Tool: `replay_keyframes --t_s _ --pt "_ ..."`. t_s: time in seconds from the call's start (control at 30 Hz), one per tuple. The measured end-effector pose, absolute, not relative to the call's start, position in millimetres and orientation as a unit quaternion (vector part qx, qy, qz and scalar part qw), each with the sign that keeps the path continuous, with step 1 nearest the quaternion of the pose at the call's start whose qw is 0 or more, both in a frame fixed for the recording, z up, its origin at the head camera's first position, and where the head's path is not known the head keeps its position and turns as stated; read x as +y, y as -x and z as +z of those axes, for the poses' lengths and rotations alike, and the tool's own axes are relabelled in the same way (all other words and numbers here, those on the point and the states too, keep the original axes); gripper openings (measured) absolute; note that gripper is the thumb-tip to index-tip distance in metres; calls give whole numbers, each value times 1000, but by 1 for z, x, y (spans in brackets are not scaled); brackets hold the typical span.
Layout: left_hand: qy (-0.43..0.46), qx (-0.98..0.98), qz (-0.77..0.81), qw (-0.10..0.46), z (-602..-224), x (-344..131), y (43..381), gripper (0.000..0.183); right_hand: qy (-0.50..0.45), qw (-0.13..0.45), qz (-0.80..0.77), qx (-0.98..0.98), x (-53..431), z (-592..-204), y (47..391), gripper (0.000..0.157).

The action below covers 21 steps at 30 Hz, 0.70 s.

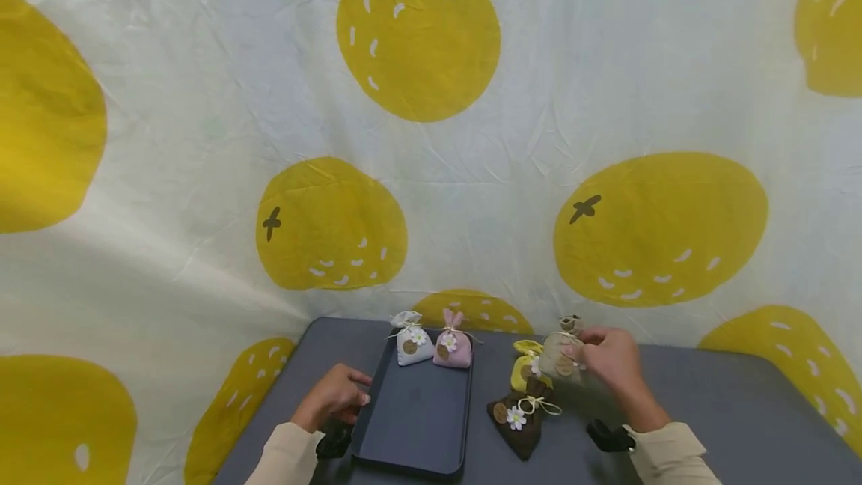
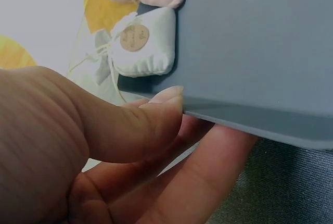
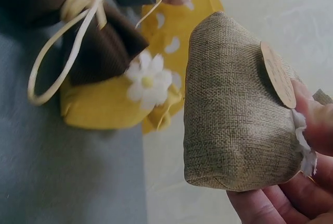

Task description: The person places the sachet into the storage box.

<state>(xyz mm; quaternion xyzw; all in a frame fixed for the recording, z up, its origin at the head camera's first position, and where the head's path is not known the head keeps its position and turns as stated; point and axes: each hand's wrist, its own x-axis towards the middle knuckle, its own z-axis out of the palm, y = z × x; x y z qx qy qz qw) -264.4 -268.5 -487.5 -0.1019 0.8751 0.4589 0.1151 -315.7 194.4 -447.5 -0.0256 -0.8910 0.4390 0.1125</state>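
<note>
The right hand (image 1: pixel 611 359) grips a beige burlap sachet (image 3: pixel 237 114) by its side, lifted above the table; a round tag and a white flower show on it. The left hand (image 1: pixel 337 394) pinches the left rim of a dark grey tray (image 2: pixel 255 52), thumb on top and fingers beneath. At the tray's far end lie a white sachet (image 1: pixel 413 343) and a pink sachet (image 1: pixel 453 350), side by side. Right of the tray, a yellow sachet (image 1: pixel 521 374) lies partly behind a dark brown sachet (image 1: pixel 518 425) with a white flower and a cord bow.
A dark grey table (image 1: pixel 727 410) carries everything. Behind it hangs a white cloth (image 1: pixel 471 223) printed with large yellow fruit, close to the table's far edge. Black straps (image 1: pixel 609 436) sit at the person's wrists.
</note>
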Motion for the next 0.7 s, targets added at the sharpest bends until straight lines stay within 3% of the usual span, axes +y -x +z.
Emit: replay_keyframes --t_s 0.47,0.7 --pt "108 874 459 114 -488 -269 262 36 -1 103 480 -871 150 -433 325 34" --pt "94 877 456 119 -490 -270 264 36 -15 104 481 -871 132 -427 326 31"
